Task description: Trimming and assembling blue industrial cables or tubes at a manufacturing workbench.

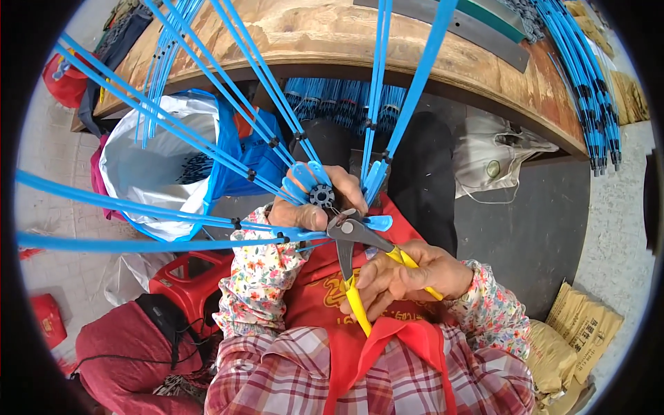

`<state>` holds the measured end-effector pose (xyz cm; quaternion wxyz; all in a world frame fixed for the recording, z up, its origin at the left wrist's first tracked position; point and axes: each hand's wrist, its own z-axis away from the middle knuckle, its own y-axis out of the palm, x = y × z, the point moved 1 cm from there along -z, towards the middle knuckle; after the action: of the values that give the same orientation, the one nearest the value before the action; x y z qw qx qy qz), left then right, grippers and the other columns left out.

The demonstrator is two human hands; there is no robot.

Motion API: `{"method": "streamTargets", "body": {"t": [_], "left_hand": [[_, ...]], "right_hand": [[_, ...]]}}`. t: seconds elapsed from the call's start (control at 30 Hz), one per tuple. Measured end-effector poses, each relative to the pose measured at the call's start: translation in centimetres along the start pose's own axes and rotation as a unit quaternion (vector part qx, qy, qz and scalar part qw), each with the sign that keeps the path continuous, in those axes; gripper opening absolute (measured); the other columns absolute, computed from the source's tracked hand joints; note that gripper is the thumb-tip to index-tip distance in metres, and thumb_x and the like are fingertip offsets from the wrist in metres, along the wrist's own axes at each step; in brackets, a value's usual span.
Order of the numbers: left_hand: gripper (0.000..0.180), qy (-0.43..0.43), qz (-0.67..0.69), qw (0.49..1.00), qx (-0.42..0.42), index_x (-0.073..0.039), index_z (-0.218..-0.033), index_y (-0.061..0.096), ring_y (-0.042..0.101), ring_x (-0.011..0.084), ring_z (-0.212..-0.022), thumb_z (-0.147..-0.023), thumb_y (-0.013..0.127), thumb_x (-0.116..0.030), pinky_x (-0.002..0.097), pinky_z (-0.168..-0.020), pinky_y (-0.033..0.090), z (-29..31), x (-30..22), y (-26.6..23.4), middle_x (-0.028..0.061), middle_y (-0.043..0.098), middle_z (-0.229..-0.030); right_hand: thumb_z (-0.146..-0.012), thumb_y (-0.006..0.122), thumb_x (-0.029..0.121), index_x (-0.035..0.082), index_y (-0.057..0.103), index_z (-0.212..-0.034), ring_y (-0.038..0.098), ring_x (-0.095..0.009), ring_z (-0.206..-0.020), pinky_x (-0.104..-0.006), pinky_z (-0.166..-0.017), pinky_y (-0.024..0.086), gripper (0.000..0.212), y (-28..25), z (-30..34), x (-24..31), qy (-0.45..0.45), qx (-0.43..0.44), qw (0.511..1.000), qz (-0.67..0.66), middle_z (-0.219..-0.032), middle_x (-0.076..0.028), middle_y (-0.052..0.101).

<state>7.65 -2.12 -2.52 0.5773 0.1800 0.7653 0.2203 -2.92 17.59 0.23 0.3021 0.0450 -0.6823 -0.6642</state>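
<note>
One black hub (321, 196) sits in the left grip (304, 216), beside pliers (348, 229).

The left hand (301, 213) curls ahead of the right hand (413, 274), itself partly folded.

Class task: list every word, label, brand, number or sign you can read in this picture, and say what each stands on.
Red apron: yellow lettering, partly hidden by the yellow-handled pliers; wording not copied here.
Brown sack, lower right: dark printed characters; wording not copied here.
Any other marks are too small or blurred to read.
</note>
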Motion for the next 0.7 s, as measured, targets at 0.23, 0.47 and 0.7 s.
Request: {"method": "streamTargets", "body": {"t": [0.23, 0.47, 0.7], "left_hand": [[0.055, 0.037, -0.023, 0.997, -0.063, 0.009, -0.095, 0.062, 0.053, 0.0141, -0.066, -0.073, 0.077, -0.039, 0.026, -0.058, 0.039, -0.1, 0.2, 1.1, 0.0118, 0.061, -0.076], [0.055, 0.03, -0.038, 0.996, -0.071, 0.009, -0.096, 0.061, 0.053, 0.0143, -0.066, -0.073, 0.078, -0.038, 0.0266, -0.058, 0.039, -0.1, 0.0, 0.8, 0.0113, 0.061, -0.076], [0.057, 0.018, -0.098, 0.991, -0.085, 0.006, -0.099, 0.059, 0.058, 0.0134, -0.062, -0.073, 0.077, -0.042, 0.023, -0.054, 0.046, 0.0, 0.6, -0.3, 0.0105, 0.062, -0.081]], "right_hand": [[-0.094, 0.05, 0.039, 0.001, 0.046, -0.12, 0.059, -0.028, -0.108, -0.0395, -0.092, 0.048, 0.046, 0.4, 0.0, -0.7, -0.028, -0.024, 0.999, -0.026, -0.116, -0.018, 0.057], [-0.095, 0.05, 0.039, 0.003, 0.046, -0.108, 0.063, -0.025, -0.091, -0.035, -0.078, 0.051, 0.039, 1.6, 0.5, -0.3, -0.017, -0.1, 0.995, 0.005, -0.101, -0.015, 0.057], [-0.092, 0.055, 0.039, 0.003, 0.044, -0.099, 0.062, -0.023, -0.078, -0.0329, -0.064, 0.051, 0.039, 3.1, 1.4, 3.2, 0.026, -0.207, 0.956, 0.205, -0.089, -0.014, 0.055]]}}
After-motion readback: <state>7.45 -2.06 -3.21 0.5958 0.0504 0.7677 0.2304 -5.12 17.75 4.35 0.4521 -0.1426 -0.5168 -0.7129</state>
